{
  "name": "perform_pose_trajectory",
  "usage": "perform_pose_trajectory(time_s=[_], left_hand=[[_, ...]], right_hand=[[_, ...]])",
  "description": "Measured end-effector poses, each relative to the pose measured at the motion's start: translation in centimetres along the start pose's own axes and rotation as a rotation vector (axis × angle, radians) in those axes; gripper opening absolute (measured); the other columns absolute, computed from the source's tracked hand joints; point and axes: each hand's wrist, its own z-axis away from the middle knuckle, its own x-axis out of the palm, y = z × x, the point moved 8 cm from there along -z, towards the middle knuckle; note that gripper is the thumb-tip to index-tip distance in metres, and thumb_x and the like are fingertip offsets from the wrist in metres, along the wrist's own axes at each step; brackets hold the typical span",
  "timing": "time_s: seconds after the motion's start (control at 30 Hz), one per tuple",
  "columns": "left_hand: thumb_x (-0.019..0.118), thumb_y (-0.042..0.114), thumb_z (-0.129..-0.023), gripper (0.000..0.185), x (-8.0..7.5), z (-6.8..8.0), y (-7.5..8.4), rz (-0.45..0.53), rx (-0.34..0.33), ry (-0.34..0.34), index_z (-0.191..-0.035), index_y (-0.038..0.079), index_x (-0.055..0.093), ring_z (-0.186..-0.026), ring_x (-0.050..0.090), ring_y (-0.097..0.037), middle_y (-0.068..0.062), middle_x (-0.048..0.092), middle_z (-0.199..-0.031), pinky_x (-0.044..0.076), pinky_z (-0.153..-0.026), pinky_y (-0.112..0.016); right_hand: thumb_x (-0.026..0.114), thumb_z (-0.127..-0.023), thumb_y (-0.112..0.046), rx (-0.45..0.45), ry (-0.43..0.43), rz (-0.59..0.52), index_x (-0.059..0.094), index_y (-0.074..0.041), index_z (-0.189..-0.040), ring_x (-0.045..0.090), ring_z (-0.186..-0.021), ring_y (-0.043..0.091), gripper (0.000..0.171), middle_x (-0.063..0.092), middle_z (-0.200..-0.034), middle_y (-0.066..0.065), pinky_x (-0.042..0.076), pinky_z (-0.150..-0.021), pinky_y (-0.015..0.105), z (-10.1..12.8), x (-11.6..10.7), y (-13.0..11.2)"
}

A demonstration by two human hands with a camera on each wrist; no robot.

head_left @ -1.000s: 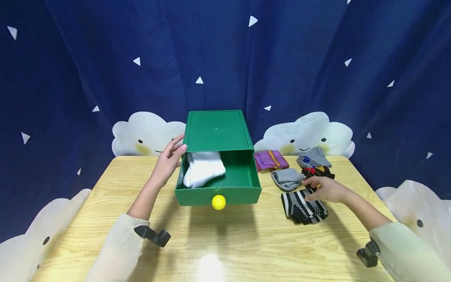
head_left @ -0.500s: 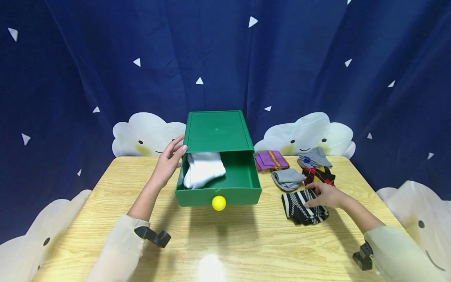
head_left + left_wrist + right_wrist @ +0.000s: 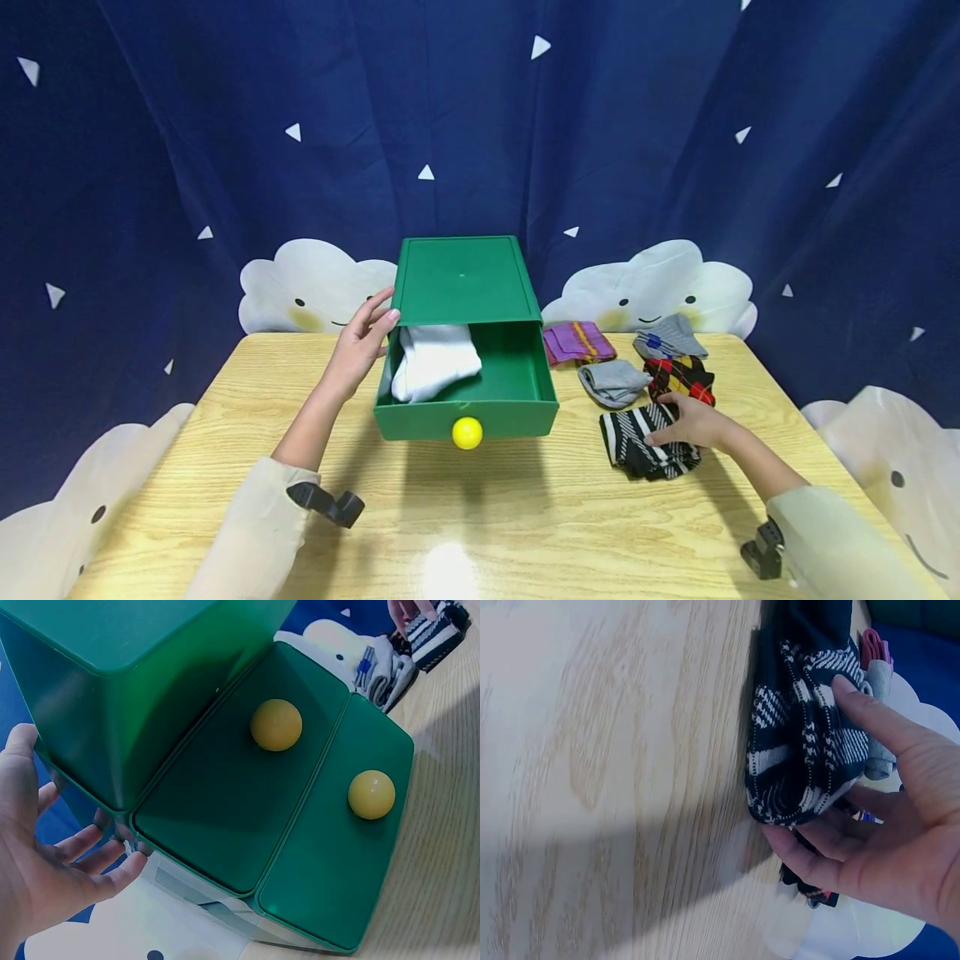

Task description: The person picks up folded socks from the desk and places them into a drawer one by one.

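My left hand [image 3: 354, 350] rests with loosely extended fingers against the left side of the green drawer unit [image 3: 465, 279]. Its top drawer [image 3: 517, 419], with a yellow knob [image 3: 467, 433], is pulled out and holds folded white socks [image 3: 435, 362] on its left side. To the right, my right hand [image 3: 697, 422] grips a folded pair of black-and-white patterned socks [image 3: 637, 446] on the table. In the right wrist view the thumb [image 3: 870, 709] lies on one face of these socks and the fingertips curl at their lower edge.
Behind the patterned socks lie folded grey socks [image 3: 613, 382], purple socks [image 3: 577, 342], red, yellow and black socks [image 3: 678, 377], and grey-blue socks [image 3: 669, 336]. Two lower drawers, each with a yellow knob [image 3: 371, 795], are shut. A blue curtain [image 3: 465, 125] hangs behind the table [image 3: 262, 400].
My right hand has come down and slightly toward me from above the patterned socks and taken hold of them. The left hand and the drawer have stayed put.
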Motion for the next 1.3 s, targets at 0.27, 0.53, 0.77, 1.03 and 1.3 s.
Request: perform_pose_trajectory(time_s=[0.27,0.53,0.77,1.03,1.3], left_hand=[[0.046,0.036,-0.097,0.051,0.0,-0.1,-0.1,-0.002,-0.005,0.002,-0.145,0.026,0.034,-0.133,0.038,-0.033,-0.016,0.035,-0.147,0.038,-0.100,-0.058],[0.046,0.035,-0.097,0.051,0.0,-0.1,0.3,0.010,0.010,0.005,-0.145,0.024,0.034,-0.132,0.039,-0.032,-0.017,0.036,-0.145,0.039,-0.099,-0.058],[0.046,0.033,-0.097,0.050,0.0,0.0,0.3,0.022,0.014,0.013,-0.145,0.023,0.035,-0.130,0.041,-0.032,-0.017,0.039,-0.143,0.041,-0.098,-0.057],[0.046,0.031,-0.097,0.050,0.1,-0.2,0.3,0.028,0.027,0.015,-0.145,0.021,0.035,-0.129,0.042,-0.034,-0.020,0.039,-0.142,0.040,-0.098,-0.059],[0.047,0.032,-0.097,0.050,0.0,-0.1,0.3,0.023,0.018,0.019,-0.145,0.022,0.035,-0.128,0.043,-0.033,-0.019,0.040,-0.142,0.041,-0.097,-0.058]], right_hand=[[0.079,-0.068,-0.047,0.077,0.001,0.010,0.027,0.021,-0.133,0.039,-0.117,0.054,0.107,0.035,-0.131,0.042,0.044,-0.089,0.055,-0.4,-0.1,0.3],[0.076,-0.074,-0.041,0.086,0.004,-0.047,0.014,0.025,-0.135,0.024,-0.124,0.060,0.110,0.019,-0.138,0.047,0.033,-0.098,0.063,-0.1,0.0,0.0],[0.074,-0.079,-0.031,0.047,-0.012,-0.190,0.001,0.019,-0.141,0.012,-0.129,0.059,0.108,0.005,-0.143,0.043,0.025,-0.102,0.066,0.0,0.5,-0.2],[0.073,-0.079,-0.033,0.035,-0.042,-0.254,-0.002,0.015,-0.143,0.005,-0.131,0.058,0.110,0.000,-0.146,0.041,0.022,-0.103,0.067,0.6,0.3,0.2],[0.068,-0.082,-0.030,-0.017,-0.073,-0.346,-0.004,0.014,-0.144,0.004,-0.131,0.059,0.104,-0.005,-0.147,0.040,0.021,-0.103,0.068,1.6,-0.9,-0.5]])
